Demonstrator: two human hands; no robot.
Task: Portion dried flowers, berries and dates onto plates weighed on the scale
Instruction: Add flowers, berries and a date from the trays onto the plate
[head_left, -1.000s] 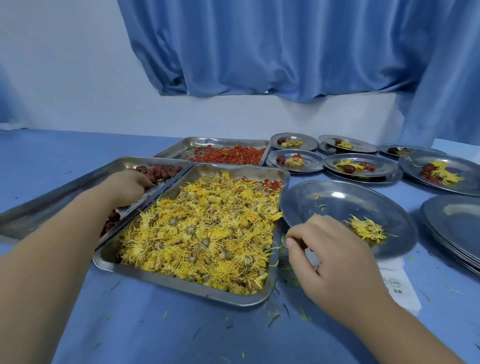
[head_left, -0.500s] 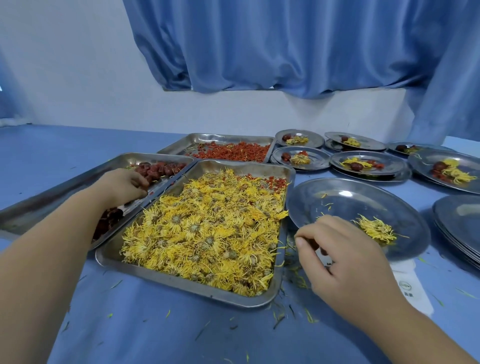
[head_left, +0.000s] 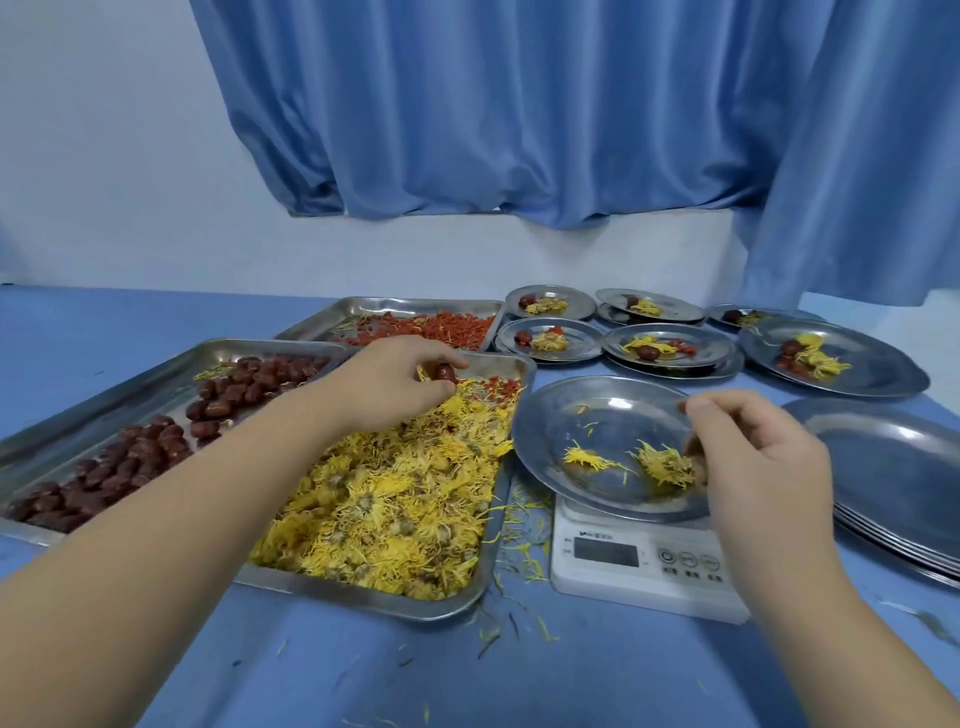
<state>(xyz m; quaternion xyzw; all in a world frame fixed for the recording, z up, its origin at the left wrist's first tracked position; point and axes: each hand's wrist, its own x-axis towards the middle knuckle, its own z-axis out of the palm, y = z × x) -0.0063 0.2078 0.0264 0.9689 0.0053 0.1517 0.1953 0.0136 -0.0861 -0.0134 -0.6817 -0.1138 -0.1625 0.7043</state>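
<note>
We see open air between left grip (head_left: 395, 384), date (head_left: 444, 371) pinched, and right grip (head_left: 753, 457); under that gap sits the plate (head_left: 550, 415) on the scale (head_left: 644, 571). Under the left grip is the flower tray (head_left: 363, 597). The date tray (head_left: 156, 371) butts against it on the left and the berry tray (head_left: 332, 319) lies just beyond, so no tabletop gap there. Just right of the right grip, a stack of plates (head_left: 893, 467) blocks low passes. Beyond it, filled plates (head_left: 670, 345) crowd together. Bare tabletop (head_left: 337, 675) nearside of both grips.

blue curtain (head_left: 519, 104), white wall (head_left: 104, 156), blue table (head_left: 78, 322)
</note>
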